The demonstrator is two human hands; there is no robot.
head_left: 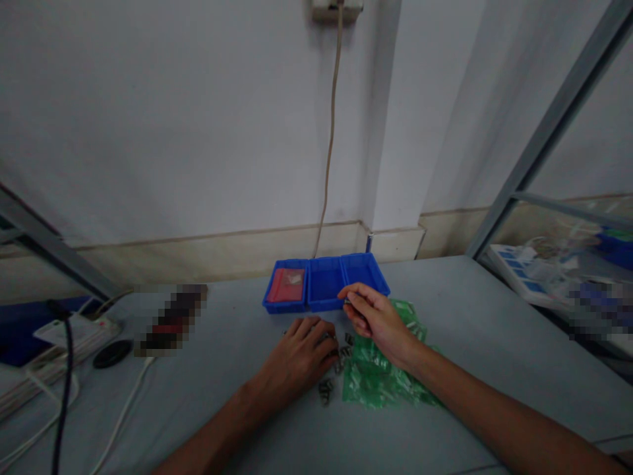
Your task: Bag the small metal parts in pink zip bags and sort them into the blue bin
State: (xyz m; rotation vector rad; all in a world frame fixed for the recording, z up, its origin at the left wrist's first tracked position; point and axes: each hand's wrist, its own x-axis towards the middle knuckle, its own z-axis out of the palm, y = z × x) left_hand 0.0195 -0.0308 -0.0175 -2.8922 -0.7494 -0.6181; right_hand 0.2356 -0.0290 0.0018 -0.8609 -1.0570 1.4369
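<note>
My left hand (307, 351) rests on the table with its fingers curled down over small metal parts, some glinting between the fingers. My right hand (376, 323) is raised a little, closed in a pinch on a small metal piece (347, 301) whose shape is mostly hidden. Loose small metal fittings (325, 390) lie between and below the hands. Under my right hand and forearm spread green-tinted clear plastic bags (370, 382). Just beyond both hands stand three joined blue trays (325, 307); the left one has a red plastic bag (285, 285) in it.
On the left lie a blurred-out phone-like object (173, 320) with a white cable (123, 409), a black round item (113, 354) and a power strip (93, 330). Metal frame posts (514, 178) rise at both sides. A cord (332, 125) hangs down the wall behind the trays.
</note>
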